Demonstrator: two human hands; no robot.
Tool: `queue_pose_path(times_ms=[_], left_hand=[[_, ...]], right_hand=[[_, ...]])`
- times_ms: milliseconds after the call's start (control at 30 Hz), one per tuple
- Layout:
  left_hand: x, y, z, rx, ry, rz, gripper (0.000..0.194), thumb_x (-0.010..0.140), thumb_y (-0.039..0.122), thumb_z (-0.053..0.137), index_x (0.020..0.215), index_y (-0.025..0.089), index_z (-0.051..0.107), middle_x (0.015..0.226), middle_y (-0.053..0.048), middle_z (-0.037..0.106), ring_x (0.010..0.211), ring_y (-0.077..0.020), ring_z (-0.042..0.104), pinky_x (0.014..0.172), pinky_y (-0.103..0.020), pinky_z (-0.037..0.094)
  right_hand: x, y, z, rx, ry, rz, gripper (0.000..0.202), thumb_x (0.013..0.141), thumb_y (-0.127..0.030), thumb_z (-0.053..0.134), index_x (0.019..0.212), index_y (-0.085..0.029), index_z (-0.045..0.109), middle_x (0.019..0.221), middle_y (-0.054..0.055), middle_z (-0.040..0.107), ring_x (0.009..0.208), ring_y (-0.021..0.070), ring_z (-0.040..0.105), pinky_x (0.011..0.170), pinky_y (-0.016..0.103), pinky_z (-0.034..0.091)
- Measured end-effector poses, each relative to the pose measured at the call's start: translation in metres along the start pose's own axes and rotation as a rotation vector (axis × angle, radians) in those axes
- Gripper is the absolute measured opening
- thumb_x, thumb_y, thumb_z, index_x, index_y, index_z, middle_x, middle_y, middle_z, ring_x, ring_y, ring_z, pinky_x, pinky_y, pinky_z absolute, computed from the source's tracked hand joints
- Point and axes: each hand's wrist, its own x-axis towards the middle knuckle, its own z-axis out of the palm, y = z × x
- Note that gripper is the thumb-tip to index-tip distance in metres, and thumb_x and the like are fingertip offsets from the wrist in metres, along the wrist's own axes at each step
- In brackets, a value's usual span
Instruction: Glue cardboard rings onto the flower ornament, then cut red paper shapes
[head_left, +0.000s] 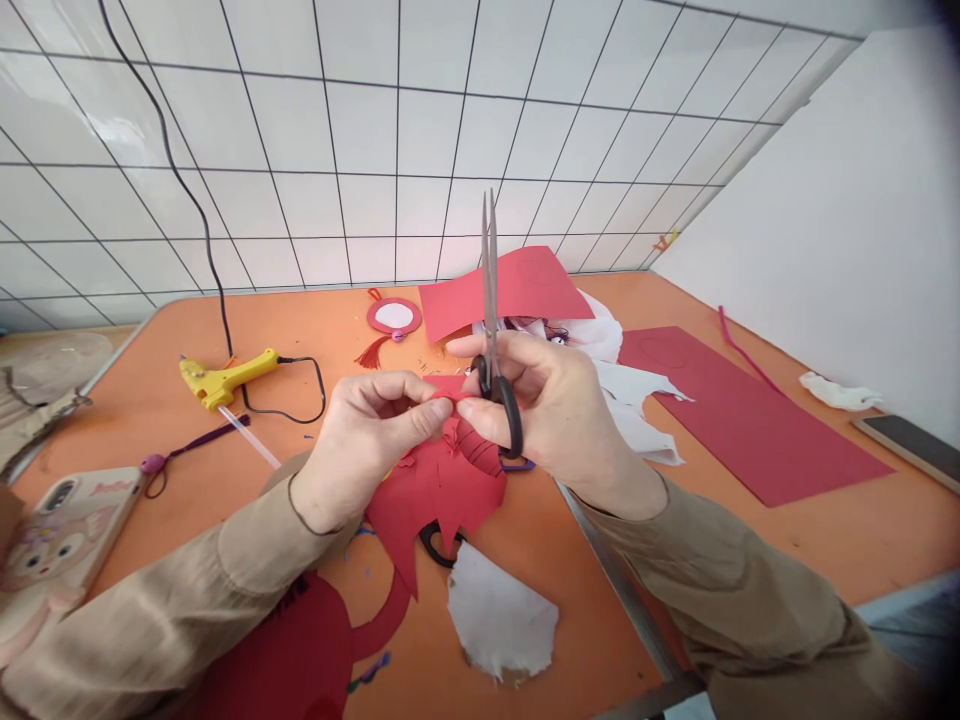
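My left hand (pixel 367 435) is closed, its thumb and forefinger pinching a small piece of red paper (pixel 445 393). Opposite it, the thumb and fingertips of my right hand (pixel 566 400) meet the same piece. Scissors (pixel 490 285) hang on my right hand by their black handles, blades pointing up and slightly parted. Right beneath both hands lie red paper cutouts (pixel 442 490) with jagged edges. The black handle of another tool (pixel 439 545) shows partly under them. A torn white scrap (pixel 504 612) rests just below.
A yellow glue gun (pixel 229 378) with a cord lies left, near a phone (pixel 67 545). Red sheets (pixel 750 410) and white scraps (pixel 637 400) spread to the right. A round tasselled ornament (pixel 394 316) is near the tiled wall. A dark phone-like slab (pixel 915 450) sits far right.
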Motion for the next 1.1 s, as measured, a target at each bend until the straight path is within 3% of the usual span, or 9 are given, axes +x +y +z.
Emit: queue_pose_path(times_ms=[367,767,1100], left_hand=[[-0.0009,0.0003,-0.0003,-0.059,-0.054,0.008,0.018,0.067,0.026,0.086,0.063,0.016,0.072,0.058,0.001,0.068,0.055,-0.0064,0.058,0.056,-0.016,0.047],[-0.0020,-0.0032,-0.0026,-0.056,-0.049,0.015,0.016,0.072,0.026,0.082,0.066,0.017,0.071,0.059,0.000,0.066,0.057,-0.0084,0.057,0.057,-0.020,0.047],[0.0000,-0.0028,-0.0012,-0.097,-0.084,-0.043,0.017,0.068,0.023,0.085,0.065,0.015,0.070,0.060,0.001,0.068,0.054,-0.0062,0.057,0.055,-0.017,0.045]], right_hand=[[-0.0006,-0.0006,-0.0010,0.018,-0.009,-0.019,0.035,0.070,-0.012,0.071,0.104,-0.019,0.066,0.065,-0.004,0.060,0.061,0.0113,0.057,0.056,0.026,0.048],[0.0003,0.0005,0.0003,0.059,-0.016,-0.015,0.034,0.070,-0.012,0.069,0.103,-0.019,0.066,0.065,-0.005,0.059,0.061,0.0106,0.057,0.058,0.027,0.049],[0.0012,0.0015,0.0002,0.051,0.016,-0.034,0.034,0.068,-0.009,0.069,0.100,-0.019,0.066,0.067,-0.004,0.061,0.063,0.0114,0.059,0.062,0.028,0.051]])
